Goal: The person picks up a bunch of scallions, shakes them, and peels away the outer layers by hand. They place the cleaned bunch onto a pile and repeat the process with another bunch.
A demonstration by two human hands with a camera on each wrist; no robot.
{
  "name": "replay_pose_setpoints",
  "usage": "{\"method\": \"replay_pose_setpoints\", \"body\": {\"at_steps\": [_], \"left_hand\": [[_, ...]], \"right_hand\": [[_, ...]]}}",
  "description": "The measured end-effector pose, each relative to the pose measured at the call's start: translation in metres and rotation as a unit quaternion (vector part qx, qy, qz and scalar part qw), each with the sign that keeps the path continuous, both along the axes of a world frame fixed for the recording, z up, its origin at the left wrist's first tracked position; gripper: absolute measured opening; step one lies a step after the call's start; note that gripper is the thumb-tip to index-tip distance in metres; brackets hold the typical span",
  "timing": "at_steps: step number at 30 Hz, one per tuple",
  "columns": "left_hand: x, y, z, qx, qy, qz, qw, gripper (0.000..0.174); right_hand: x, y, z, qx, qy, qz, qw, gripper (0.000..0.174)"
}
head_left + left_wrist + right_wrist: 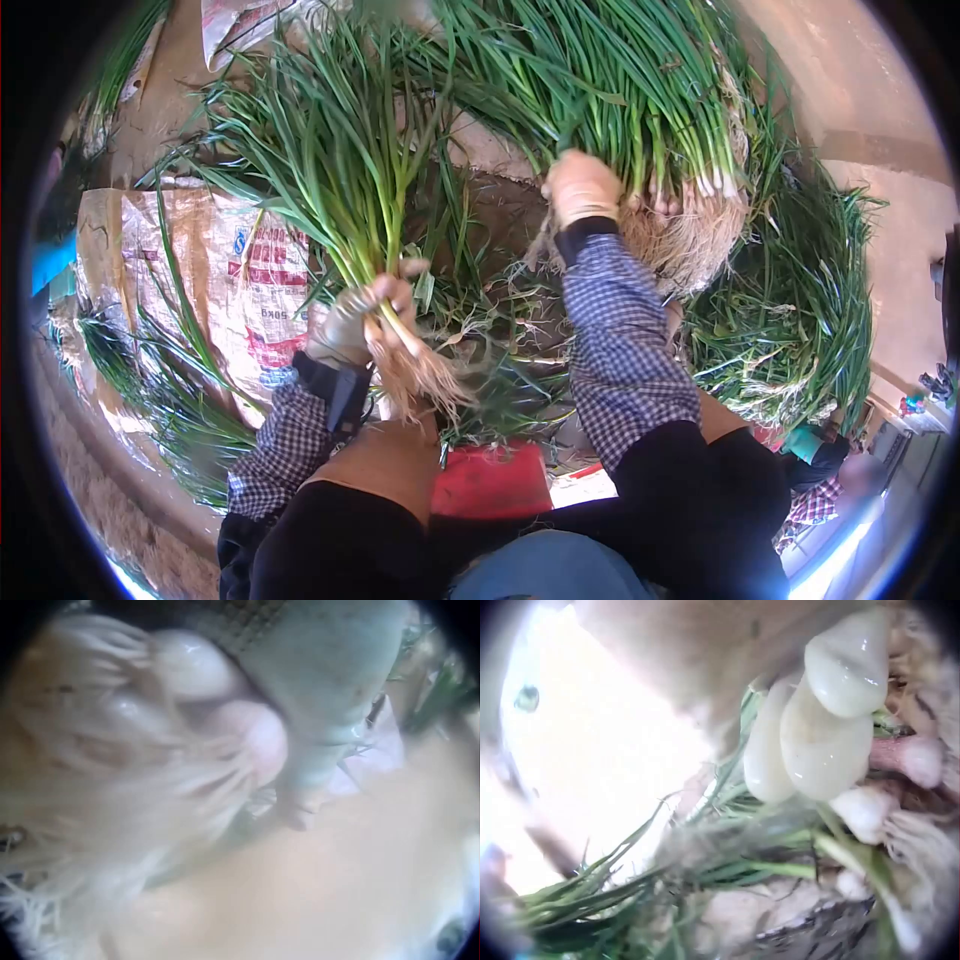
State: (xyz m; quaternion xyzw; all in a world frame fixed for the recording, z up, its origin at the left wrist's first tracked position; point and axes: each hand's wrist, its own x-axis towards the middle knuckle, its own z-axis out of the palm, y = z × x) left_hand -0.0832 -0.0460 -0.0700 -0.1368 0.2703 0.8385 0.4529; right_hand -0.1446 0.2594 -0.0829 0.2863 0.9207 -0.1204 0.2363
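Note:
My gloved left hand grips a bunch of leafy green stalks just above its pale roots, leaves fanning up and away. In the left wrist view, roots blur beside the glove. At the left side of a large pile of stalks, my gloved right hand has its fingers curled round some stalks. Close up in the right wrist view, its fingers bend beside white bulbs and a pinkish one; the palm side is partly hidden.
A printed woven sack lies at the left with loose leaves over it. More greens are heaped at the right. Something red lies between my knees. Another person is at the lower right.

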Motion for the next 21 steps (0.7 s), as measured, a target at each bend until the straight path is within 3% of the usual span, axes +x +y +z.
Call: {"method": "replay_pose_setpoints", "body": {"at_steps": [1,3,7,8,9,10,11,12,14,15,16,17,18,19,20,21], "left_hand": [[0.007,0.008,0.009,-0.023,-0.022,0.024,0.999,0.055],[0.003,0.013,0.022,-0.004,0.047,0.057,0.997,0.04],[-0.019,0.003,0.037,-0.002,0.041,0.118,0.992,0.04],[-0.028,0.0,0.043,0.002,0.048,0.072,0.996,0.045],[-0.028,0.0,0.037,-0.098,0.061,0.062,0.991,0.056],[-0.028,0.0,0.028,-0.104,0.033,0.049,0.993,0.054],[-0.026,0.002,0.019,-0.108,0.006,0.036,0.994,0.053],[-0.023,0.005,0.012,-0.122,-0.016,0.007,0.992,0.048],[-0.016,0.019,0.005,-0.108,-0.01,-0.007,0.994,0.042],[-0.014,0.027,0.005,-0.1,-0.01,-0.018,0.995,0.041],[-0.012,0.033,0.008,-0.114,-0.038,-0.004,0.993,0.039],[-0.016,0.032,0.008,-0.107,0.047,-0.05,0.992,0.041],[-0.022,0.025,0.0,-0.083,0.044,-0.097,0.991,0.039],[-0.025,0.017,-0.006,-0.059,0.041,-0.146,0.987,0.037],[-0.021,0.022,0.0,-0.053,0.026,-0.101,0.993,0.032],[-0.021,0.022,0.009,-0.063,-0.029,-0.111,0.991,0.03]], "right_hand": [[-0.001,-0.009,-0.014,-0.006,0.019,0.027,0.999,0.041],[0.018,-0.056,-0.003,-0.041,-0.02,0.31,0.95,0.032],[0.066,-0.102,-0.018,-0.219,0.119,0.328,0.911,0.017],[0.044,-0.075,0.02,-0.097,0.157,0.274,0.944,0.02],[0.031,-0.053,0.036,-0.059,0.148,0.173,0.972,0.024],[0.028,-0.033,0.038,-0.067,0.095,0.031,0.993,0.029],[0.027,-0.014,0.033,-0.089,0.022,-0.084,0.992,0.034],[0.023,-0.004,0.019,-0.107,-0.047,-0.119,0.986,0.039],[0.019,-0.011,0.005,-0.141,-0.046,-0.112,0.983,0.033],[0.018,-0.02,0.019,-0.254,-0.067,-0.235,0.936,0.032],[0.027,-0.025,0.014,-0.261,0.003,-0.164,0.951,0.029],[0.036,-0.036,0.019,-0.261,0.033,-0.052,0.963,0.03],[0.044,-0.055,0.036,-0.299,0.036,0.021,0.953,0.03],[0.056,-0.077,0.051,-0.335,0.041,0.092,0.937,0.031],[0.084,-0.096,0.02,-0.465,0.181,0.144,0.854,0.027],[0.09,-0.105,0.026,-0.35,0.171,0.305,0.869,0.023]]}}
